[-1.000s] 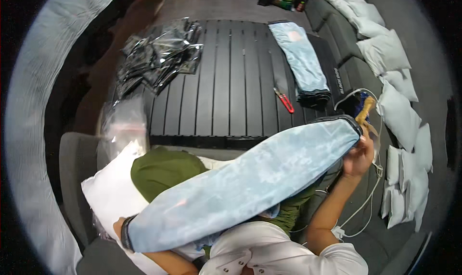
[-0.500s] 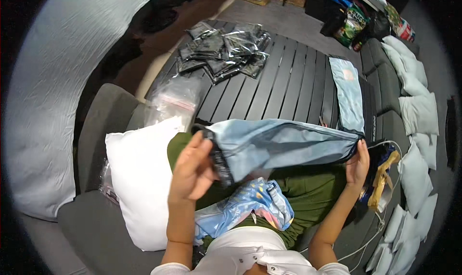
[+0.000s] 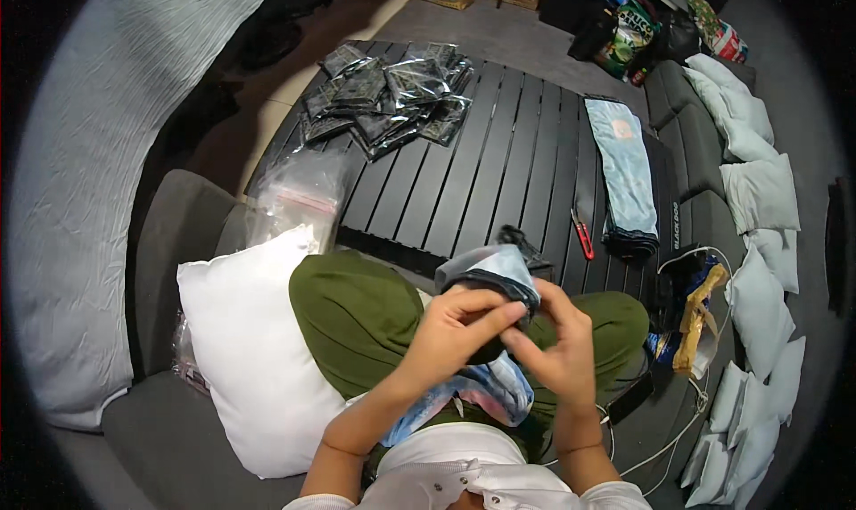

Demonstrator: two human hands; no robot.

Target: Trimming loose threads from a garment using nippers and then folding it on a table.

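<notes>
Blue fabric (image 3: 502, 260) has bunched inward against left hand (image 3: 455, 330) and right hand (image 3: 563, 345).

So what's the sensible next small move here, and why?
Probably ease the left hand and right hand apart to spread the dark hem: both are close together at that edge, and the pale-blue cloth is bunched just beyond them.
</notes>
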